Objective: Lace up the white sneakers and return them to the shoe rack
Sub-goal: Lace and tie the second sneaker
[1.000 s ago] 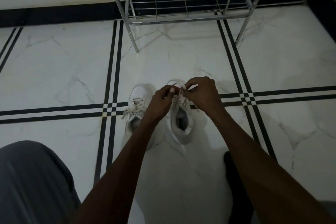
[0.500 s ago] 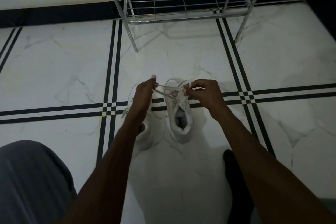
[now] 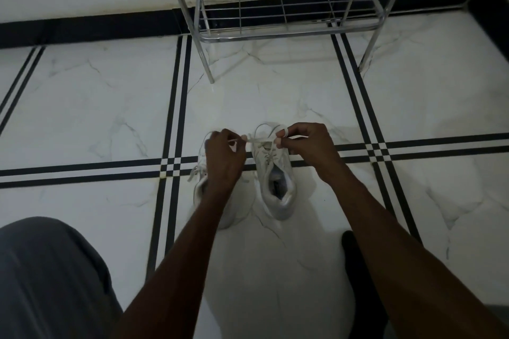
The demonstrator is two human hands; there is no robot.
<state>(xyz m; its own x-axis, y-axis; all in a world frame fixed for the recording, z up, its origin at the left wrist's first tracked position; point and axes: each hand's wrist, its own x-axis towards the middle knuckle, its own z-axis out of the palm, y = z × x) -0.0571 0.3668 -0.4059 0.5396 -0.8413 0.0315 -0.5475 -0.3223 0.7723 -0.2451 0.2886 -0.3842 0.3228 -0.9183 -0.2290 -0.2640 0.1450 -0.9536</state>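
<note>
Two white sneakers stand side by side on the marble floor, toes pointing away from me. The right sneaker [image 3: 278,187] shows its open collar. Much of the left sneaker [image 3: 200,190] is hidden under my left forearm. My left hand [image 3: 224,158] pinches one end of the right sneaker's white lace [image 3: 260,140], and my right hand [image 3: 309,146] pinches the other end, with a loop arching above. The lace is stretched taut between both hands over the shoe's tongue. The chrome shoe rack [image 3: 286,33] stands against the wall beyond the shoes.
White marble floor with black double stripes [image 3: 176,107] crossing near the shoes. A black skirting runs along the wall. My grey-clad knee [image 3: 49,278] fills the lower left, and a dark foot [image 3: 355,264] rests lower right under my arm.
My hands were close together above the right sneaker a second ago. They have pulled apart sideways, drawing the lace tight. The view has tilted slightly.
</note>
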